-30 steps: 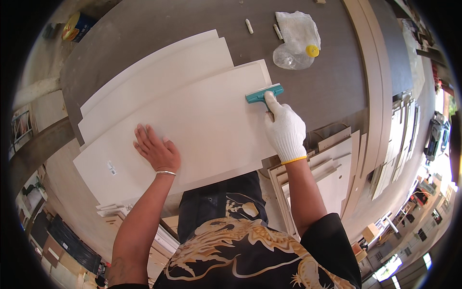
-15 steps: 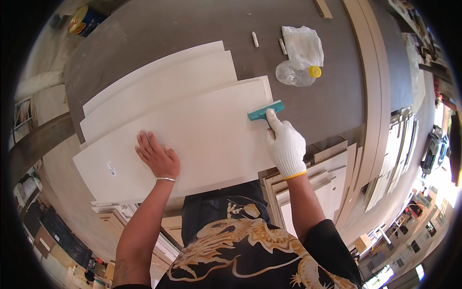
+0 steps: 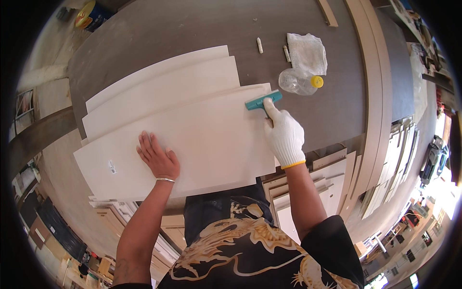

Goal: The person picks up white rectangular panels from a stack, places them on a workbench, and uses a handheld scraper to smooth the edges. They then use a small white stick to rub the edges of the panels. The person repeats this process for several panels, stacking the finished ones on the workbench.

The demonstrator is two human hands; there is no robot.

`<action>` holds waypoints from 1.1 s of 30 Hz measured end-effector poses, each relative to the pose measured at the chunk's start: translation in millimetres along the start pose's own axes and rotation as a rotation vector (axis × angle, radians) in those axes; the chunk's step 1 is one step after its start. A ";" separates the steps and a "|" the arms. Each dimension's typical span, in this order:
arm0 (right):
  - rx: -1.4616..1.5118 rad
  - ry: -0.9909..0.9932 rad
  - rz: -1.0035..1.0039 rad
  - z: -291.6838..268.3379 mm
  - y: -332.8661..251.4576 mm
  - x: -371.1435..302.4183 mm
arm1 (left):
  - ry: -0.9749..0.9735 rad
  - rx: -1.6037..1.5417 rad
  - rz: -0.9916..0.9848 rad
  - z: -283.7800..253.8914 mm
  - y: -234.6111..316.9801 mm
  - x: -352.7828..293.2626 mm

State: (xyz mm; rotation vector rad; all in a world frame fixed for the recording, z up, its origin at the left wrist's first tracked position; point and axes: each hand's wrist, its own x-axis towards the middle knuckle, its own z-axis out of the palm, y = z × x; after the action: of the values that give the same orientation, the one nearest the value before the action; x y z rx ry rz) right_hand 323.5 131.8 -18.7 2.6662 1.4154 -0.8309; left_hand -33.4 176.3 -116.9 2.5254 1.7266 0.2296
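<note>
A white panel (image 3: pixel 207 139) lies uppermost on a staggered stack, its near edge close to my body. Bare and spread flat, my left hand (image 3: pixel 160 159) rests on the left half of this panel. My right hand (image 3: pixel 285 135), in a white knit glove with a yellow cuff edge, is closed on a teal scraper (image 3: pixel 263 100) with a wide blade. The scraper is at the panel's far right corner. A small whitish label (image 3: pixel 112 166) sits near the panel's left end. Further white panels (image 3: pixel 163 77) stick out beyond the top one.
On the dark table (image 3: pixel 332 115) lie a clear bottle with a yellow cap (image 3: pixel 301 82), a folded white cloth (image 3: pixel 308 53) and two short white sticks, one the nearer stick (image 3: pixel 260 45). Boards (image 3: pixel 332 188) lean below the table at right. A can (image 3: pixel 91 17) stands far left.
My gloved right hand has moved the scraper slightly away from me and a little left, up to the panel's far corner. The left hand stays flat in place. The view has shifted slightly.
</note>
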 end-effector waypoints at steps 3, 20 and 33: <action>0.056 0.123 -0.142 -5.5 1.7 37.1 | -0.008 -0.006 -0.012 -0.7 0.3 1.3; -0.229 -0.051 -0.504 -32.6 26.9 44.0 | -0.035 -0.048 -0.091 -3.6 4.6 -0.3; -0.333 -0.104 -0.768 2.1 -90.1 49.1 | 0.027 -0.275 -0.091 -8.4 4.6 1.2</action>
State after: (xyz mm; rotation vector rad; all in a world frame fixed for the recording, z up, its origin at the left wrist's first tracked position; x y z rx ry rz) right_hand 275.0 222.1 -22.1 1.7924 2.3289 -0.6452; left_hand -30.1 175.6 -107.8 2.2532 1.6829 0.4623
